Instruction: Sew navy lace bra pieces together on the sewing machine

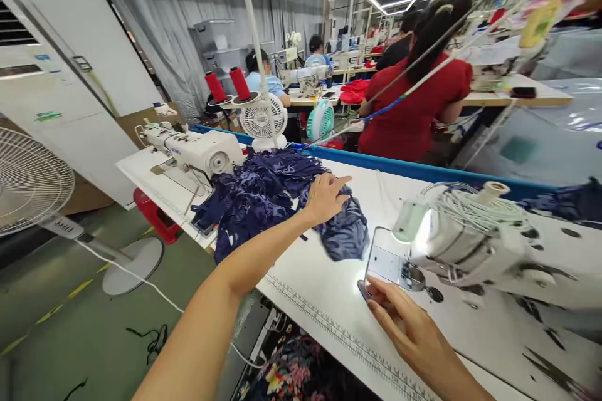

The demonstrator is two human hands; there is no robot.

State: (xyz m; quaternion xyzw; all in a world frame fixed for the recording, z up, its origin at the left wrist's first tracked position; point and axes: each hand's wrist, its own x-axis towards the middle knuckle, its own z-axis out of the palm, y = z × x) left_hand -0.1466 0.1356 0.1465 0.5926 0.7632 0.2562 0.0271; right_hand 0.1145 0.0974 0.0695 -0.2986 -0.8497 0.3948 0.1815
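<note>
My left hand [325, 198] reaches over a heap of navy patterned fabric pieces [263, 194], its fingers spread. Beneath and beside it lies a blue-grey patterned piece [345, 232], slightly blurred at its edge. My right hand [407, 319] is by the needle plate of the white sewing machine [470, 244], fingers curled together. A small dark rounded tip [363, 290] shows at its fingertips; what the hand holds, if anything, I cannot make out. The machine's lamp is lit.
Scissors [557, 373] lie at the right of the white table [320, 301], which has a ruler along its front edge. Another sewing machine [192, 147] stands at left. A small white fan [264, 119] is behind the heap. People sit at machines beyond.
</note>
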